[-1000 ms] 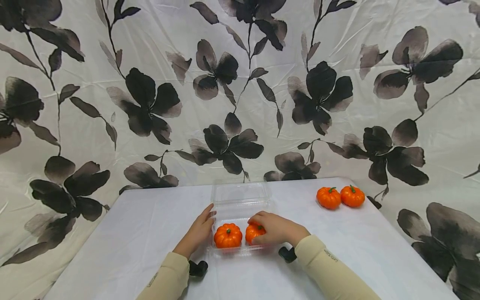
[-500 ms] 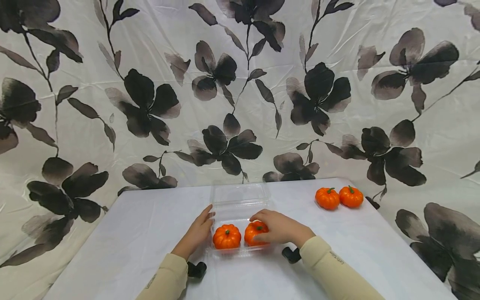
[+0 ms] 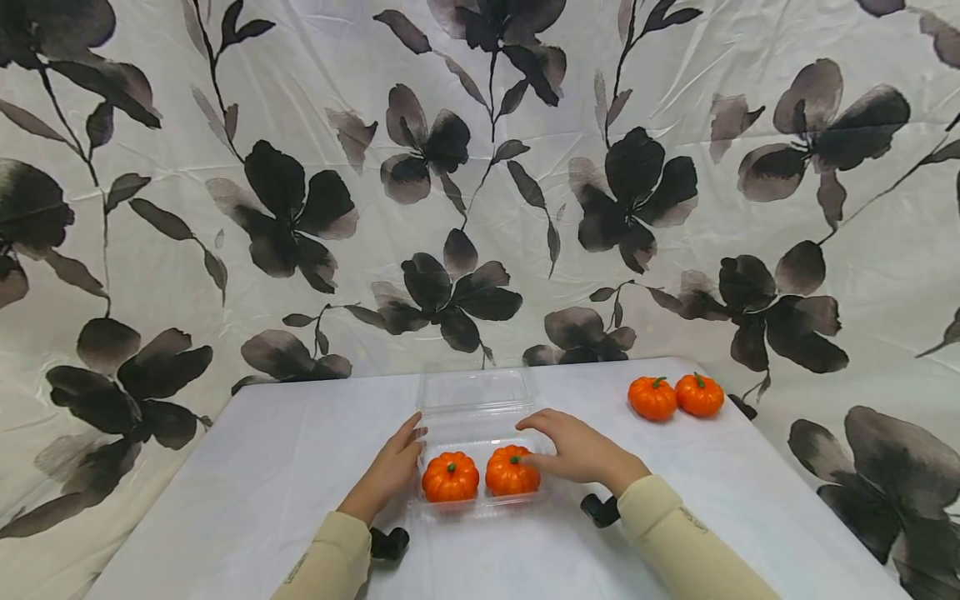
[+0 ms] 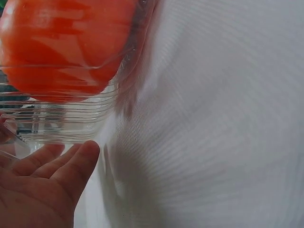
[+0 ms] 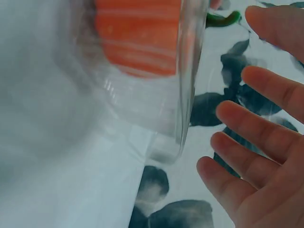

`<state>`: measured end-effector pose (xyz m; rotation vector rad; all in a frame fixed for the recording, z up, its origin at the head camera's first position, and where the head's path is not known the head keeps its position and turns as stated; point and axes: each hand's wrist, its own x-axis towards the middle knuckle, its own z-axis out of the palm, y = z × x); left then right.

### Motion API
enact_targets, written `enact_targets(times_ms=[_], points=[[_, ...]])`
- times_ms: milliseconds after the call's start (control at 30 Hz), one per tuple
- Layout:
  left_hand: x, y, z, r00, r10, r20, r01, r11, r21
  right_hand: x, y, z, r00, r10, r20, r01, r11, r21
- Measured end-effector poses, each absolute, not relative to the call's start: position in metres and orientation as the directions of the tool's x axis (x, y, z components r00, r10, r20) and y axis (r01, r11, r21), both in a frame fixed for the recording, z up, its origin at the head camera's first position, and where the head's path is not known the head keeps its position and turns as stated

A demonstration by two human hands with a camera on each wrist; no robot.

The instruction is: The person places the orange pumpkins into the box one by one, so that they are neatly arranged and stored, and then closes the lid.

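Two small orange pumpkins sit side by side in a clear plastic clamshell box [image 3: 491,502]: a left pumpkin [image 3: 450,477] and a right pumpkin [image 3: 513,472] with a green stem. The box's lid [image 3: 477,390] lies folded back, away from the person. My left hand [image 3: 390,468] is at the box's left side; in the left wrist view its extended fingertips rest against the ribbed wall [image 4: 61,114]. Above and beside the right pumpkin is my right hand [image 3: 585,452], fingers spread and holding nothing. The right wrist view shows its fingers [image 5: 247,118] apart from the box.
Two more orange pumpkins stand at the back right of the white table [image 3: 300,450], a nearer-left pumpkin [image 3: 652,399] and a pumpkin beside it [image 3: 700,395]. A white cloth with dark flowers [image 3: 450,167] hangs behind the table.
My right hand has let go of the right pumpkin and moved up and to the right, with its fingers spreading. The pumpkin stays in the box. My left hand keeps its place at the box.
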<state>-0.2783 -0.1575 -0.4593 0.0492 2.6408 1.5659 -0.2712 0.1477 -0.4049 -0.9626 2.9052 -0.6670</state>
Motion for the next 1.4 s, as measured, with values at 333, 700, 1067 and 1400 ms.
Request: enact_targets(times_ms=[333, 700, 1067, 1400], points=[[-0.279, -0.159, -0.461, -0.997, 0.07, -0.032, 0.006, 0.482, 0.876, -0.277, 0.162, -0.411, -0.842, -0.479, 0.247, -0.539, 0.754, -0.374], [-0.279, -0.158, -0.46, -0.997, 0.076, -0.016, 0.023, 0.479, 0.878, -0.284, 0.185, -0.419, -0.896, -0.36, 0.26, -0.439, 0.806, -0.398], [-0.28, -0.159, -0.458, -0.997, 0.076, -0.026, 0.014, 0.473, 0.881, -0.296, 0.208, -0.431, -0.934, -0.194, 0.301, -0.305, 0.872, -0.382], [-0.287, -0.162, -0.46, -0.996, 0.085, -0.032, 0.012, 0.473, 0.881, -0.303, 0.22, -0.431, -0.955, -0.061, 0.291, -0.18, 0.898, -0.402]])
